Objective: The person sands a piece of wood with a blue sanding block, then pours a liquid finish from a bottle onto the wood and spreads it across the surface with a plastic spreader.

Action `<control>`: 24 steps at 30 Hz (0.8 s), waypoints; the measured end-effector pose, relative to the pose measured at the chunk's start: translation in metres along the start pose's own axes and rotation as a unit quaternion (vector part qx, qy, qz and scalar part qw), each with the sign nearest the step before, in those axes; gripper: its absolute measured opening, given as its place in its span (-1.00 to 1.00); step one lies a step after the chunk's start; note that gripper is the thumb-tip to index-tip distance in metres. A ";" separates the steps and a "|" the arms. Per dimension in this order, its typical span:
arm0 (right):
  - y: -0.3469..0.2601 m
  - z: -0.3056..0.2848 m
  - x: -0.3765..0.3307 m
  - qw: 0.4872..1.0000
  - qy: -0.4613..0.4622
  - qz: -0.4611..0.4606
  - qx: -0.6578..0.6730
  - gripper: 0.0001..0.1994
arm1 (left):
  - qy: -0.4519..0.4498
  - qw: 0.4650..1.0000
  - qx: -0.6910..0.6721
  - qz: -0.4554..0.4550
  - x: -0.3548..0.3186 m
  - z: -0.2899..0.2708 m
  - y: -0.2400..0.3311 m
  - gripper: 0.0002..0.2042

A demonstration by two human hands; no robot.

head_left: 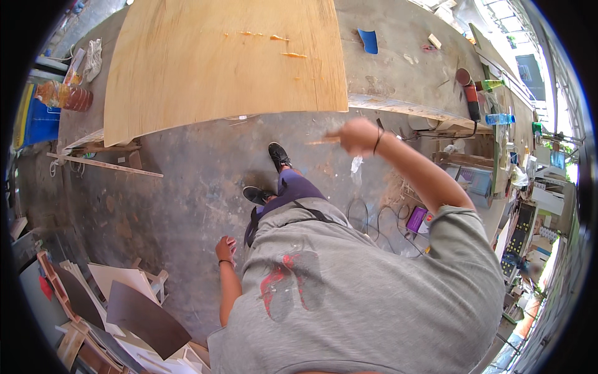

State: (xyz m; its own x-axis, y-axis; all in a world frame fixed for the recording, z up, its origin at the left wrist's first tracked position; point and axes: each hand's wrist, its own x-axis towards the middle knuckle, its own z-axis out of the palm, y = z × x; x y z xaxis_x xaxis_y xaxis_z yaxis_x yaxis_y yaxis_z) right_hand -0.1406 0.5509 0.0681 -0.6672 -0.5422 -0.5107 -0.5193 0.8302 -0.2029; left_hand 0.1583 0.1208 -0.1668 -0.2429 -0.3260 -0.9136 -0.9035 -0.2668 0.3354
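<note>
Thin stick held out toward the plywood sheet.
Right hand pinches the wooden stick closed-fisted, tip forward; left hand hangs loose, open, empty.

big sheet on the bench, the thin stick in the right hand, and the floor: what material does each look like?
Sheet: looks like plywood, pale, unfinished, faint grain; a few orange blobs on top, maybe glue.
Stick in the right hand: thin, light tan, probably a wood sliver; too small to be sure.
Floor: looks like bare concrete, grey, stained and dusty.
</note>
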 end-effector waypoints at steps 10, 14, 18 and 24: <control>0.077 -0.116 0.167 0.927 0.375 0.005 0.013 -0.53 | -0.078 0.996 -0.011 0.049 -0.002 0.073 0.025 -0.78; 0.069 -0.049 0.199 0.958 0.271 -0.017 -0.096 -0.57 | -0.006 0.988 -0.005 0.157 0.001 0.069 -0.025 -0.76; 0.053 -0.086 0.132 0.981 0.174 -0.056 -0.060 -0.55 | 0.002 0.993 0.035 0.113 0.006 0.079 -0.064 -0.75; 0.073 -0.102 0.142 0.990 0.115 -0.017 -0.079 -0.49 | -0.016 0.837 0.478 0.267 0.098 0.063 -0.187 -0.79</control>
State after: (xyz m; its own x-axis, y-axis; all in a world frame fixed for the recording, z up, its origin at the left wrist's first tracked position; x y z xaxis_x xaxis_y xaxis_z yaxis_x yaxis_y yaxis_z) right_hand -0.3280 0.5209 0.0660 -0.7426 -0.5995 -0.2984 -0.6082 0.7903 -0.0742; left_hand 0.2812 0.1963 -0.3334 -0.6975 -0.1385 -0.7031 -0.5295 0.7607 0.3755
